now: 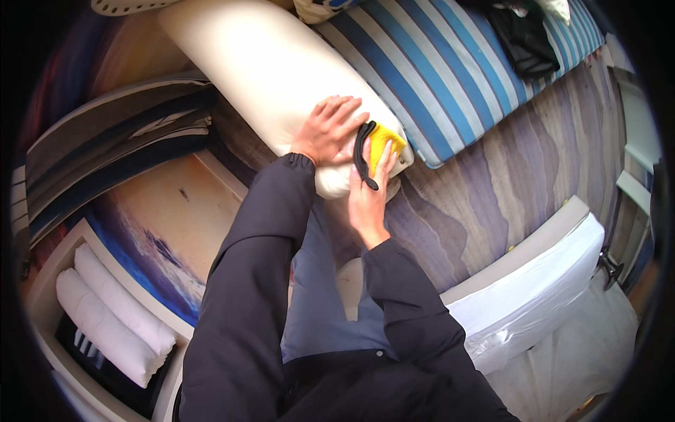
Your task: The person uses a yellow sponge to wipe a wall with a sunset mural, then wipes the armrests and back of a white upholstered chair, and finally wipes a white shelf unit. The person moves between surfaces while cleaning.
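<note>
A long cream padded arm of a sofa, smooth like leather, runs from the top left towards me. My left hand rests flat on its near end, fingers spread a little and nothing in the grasp. Just to the right, my right hand presses a folded yellow cloth against the end of the arm. A thick black edge of the cloth curls over towards the left hand. The fingers lie over the yellow side, and the surface beneath the cloth is hidden.
Beside the arm lies a blue-and-white striped seat cushion with a dark garment on it. White bolsters sit in a frame at lower left. A plastic-covered padded piece stands at right on the wavy-patterned floor.
</note>
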A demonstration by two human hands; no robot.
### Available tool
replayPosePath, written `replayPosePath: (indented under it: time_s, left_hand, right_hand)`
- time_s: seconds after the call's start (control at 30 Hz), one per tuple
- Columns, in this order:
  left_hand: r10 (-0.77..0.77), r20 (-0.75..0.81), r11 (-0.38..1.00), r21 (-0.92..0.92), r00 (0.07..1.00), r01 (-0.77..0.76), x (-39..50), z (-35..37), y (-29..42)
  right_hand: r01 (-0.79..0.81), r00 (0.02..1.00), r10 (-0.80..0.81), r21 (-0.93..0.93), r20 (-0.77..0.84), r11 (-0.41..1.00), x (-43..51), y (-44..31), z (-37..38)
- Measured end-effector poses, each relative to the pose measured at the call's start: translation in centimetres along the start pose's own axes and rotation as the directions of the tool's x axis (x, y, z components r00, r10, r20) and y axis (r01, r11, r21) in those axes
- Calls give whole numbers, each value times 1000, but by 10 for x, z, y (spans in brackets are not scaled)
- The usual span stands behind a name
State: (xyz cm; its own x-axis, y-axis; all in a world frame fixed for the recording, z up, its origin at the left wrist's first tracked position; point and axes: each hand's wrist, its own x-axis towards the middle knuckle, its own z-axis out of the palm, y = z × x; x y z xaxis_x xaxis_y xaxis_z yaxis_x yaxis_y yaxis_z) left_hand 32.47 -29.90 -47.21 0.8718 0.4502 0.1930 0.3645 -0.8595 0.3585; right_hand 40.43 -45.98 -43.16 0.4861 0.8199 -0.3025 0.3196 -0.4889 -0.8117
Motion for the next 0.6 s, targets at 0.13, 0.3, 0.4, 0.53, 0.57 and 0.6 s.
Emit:
replayPosePath:
  time_s: [0.13, 0.3, 0.4, 0.53, 0.57, 0.6]
  left_hand:
    - [31, -44, 999, -29, 999, -33, 2, 2, -6]
    - [-6, -115, 988, -152, 993, -11, 4, 2, -8]
    - [-11, -104, 985, -175, 995, -8, -4, 16, -10]
    - [-264, -277, 877, -468, 924, 110, -6, -3, 3]
    - [-362, -337, 835, -532, 869, 141, -8, -12, 5]
    - [-447, -421, 797, -589, 789, 137, -7, -24, 5]
  right_hand:
    - [-3, 998, 4, 20, -61, 1000, 38, 8, -3]
    - [-2, 997, 1, -15, -72, 1000, 49, 1, 0]
    - [-41, 997, 38, -48, -71, 998, 50, 10, 4]
    - [-100, 994, 101, -30, 35, 995, 62, -26, -3]
    - [-45, 996, 54, -114, 73, 992, 70, -33, 4]
    - [9, 994, 14, -203, 107, 979, 78, -37, 9]
